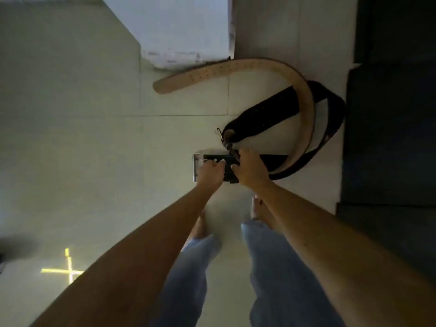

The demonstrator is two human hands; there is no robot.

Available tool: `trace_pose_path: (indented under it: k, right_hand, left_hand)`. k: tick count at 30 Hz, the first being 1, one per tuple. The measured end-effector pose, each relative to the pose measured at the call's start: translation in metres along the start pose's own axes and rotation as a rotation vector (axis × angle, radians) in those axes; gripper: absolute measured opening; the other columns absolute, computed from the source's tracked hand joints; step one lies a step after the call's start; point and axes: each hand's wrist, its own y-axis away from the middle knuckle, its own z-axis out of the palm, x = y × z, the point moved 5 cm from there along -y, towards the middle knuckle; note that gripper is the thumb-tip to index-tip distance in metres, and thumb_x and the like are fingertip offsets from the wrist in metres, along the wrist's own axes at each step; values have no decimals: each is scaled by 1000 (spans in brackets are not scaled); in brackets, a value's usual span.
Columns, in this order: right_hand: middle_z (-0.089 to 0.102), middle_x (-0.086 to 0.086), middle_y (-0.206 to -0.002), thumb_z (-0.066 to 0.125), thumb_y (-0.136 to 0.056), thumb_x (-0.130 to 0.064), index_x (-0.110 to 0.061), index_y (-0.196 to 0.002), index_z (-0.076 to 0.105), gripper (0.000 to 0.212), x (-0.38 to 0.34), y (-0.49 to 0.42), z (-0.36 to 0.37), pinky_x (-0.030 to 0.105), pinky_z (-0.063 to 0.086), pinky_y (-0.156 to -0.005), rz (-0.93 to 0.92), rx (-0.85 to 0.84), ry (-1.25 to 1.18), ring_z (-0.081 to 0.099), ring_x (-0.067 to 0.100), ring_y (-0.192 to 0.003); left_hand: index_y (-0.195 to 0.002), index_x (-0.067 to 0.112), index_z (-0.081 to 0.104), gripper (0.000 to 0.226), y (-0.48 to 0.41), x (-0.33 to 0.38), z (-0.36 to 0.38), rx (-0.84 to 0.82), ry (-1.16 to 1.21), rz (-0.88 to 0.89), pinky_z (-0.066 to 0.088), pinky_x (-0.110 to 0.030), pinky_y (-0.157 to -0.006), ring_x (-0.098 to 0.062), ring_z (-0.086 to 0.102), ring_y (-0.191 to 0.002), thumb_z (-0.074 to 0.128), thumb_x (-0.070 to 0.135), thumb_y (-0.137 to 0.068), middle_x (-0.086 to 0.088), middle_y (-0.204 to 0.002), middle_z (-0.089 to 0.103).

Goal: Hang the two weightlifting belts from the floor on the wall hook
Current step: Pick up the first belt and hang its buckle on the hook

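Two belts lie tangled on the pale tiled floor. The tan belt (226, 69) arcs from the left end near the wall base over to the right and down. The black belt (266, 107) curls under it, its metal buckle (197, 166) at the near left end. My left hand (210, 172) grips the buckle end of the black belt. My right hand (250, 171) closes on the same belt just right of the buckle. No wall hook is in view.
A white wall corner (186, 31) stands beyond the belts. Dark mats (389, 138) cover the floor on the right. My bare feet (257, 208) and jeans are just behind my hands. A yellow tape cross (68, 267) marks the floor at the lower left.
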Motion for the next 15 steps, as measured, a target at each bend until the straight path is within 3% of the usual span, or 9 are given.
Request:
trace_pose_path:
  k: [3, 6, 8, 12, 15]
  right_hand:
    - [55, 16, -127, 67, -88, -24, -7, -127, 49, 47, 34, -40, 31, 43, 54, -91, 43, -58, 110, 57, 33, -116]
    - [63, 15, -116, 55, -94, -16, -7, -116, 56, 24, 55, -60, 53, 43, 54, -84, 54, -155, 190, 63, 34, -108]
    - [68, 15, -108, 52, -95, -18, -7, -108, 61, 20, 51, -61, 50, 40, 51, -78, 14, -166, 164, 65, 36, -101]
    - [70, 9, -89, 51, -95, -34, -13, -95, 66, 26, 13, -24, 0, 38, 51, -69, -26, -134, -45, 65, 30, -83]
    - [67, 7, -87, 50, -96, -32, -12, -96, 67, 26, -38, 37, -61, 31, 38, -67, -97, -122, -92, 58, 22, -78]
  left_hand:
    - [-95, 0, 66, 39, -49, -23, 27, -41, 86, -125, 53, -44, -71, -29, 56, -70, 51, 35, -88, -17, -77, 59]
    - [-74, 10, 55, 28, -74, -33, 48, -131, 140, -246, 40, -23, -44, -19, 48, -52, 51, 31, -91, -8, -67, 52]
    - [-79, 11, 54, 25, -75, -29, 48, -131, 162, -267, 40, -20, -38, -17, 48, -51, 49, 31, -93, -8, -70, 54]
    - [-81, 11, 56, 34, -25, -5, 30, -128, 271, -301, 39, -24, -45, -19, 49, -52, 44, 40, -95, -8, -65, 52]
    - [-92, 8, 60, 35, 49, 32, -7, -57, 335, -284, 49, -28, -54, -23, 59, -63, 46, 40, -95, -10, -72, 61]
